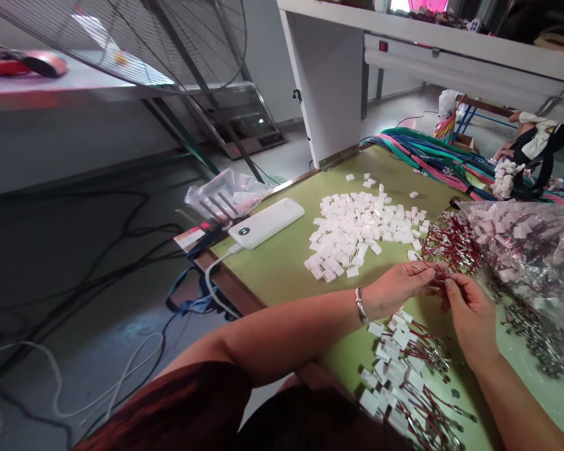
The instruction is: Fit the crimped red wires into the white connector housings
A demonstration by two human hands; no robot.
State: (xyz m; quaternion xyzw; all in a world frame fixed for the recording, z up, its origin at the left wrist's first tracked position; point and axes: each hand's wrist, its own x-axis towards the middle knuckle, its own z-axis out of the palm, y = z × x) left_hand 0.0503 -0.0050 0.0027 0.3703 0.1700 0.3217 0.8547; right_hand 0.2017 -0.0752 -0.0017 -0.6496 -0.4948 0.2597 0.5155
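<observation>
My left hand, a silver bracelet at its wrist, and my right hand meet over the green tabletop. Pinched between the fingertips of both is a short red wire with metal ends; the fingers partly cover it. Just beyond them lies a heap of red wires with metal terminals. White plastic connector housings are spread in a loose pile to the left. Closer to my body, white housings with red wires attached form another pile below my hands.
A clear plastic bag of wired connectors sits at the right, with small metal-ended pieces beside it. A white power bank with a cable lies near the left edge. Cable bundles run along the back. A large fan stands left.
</observation>
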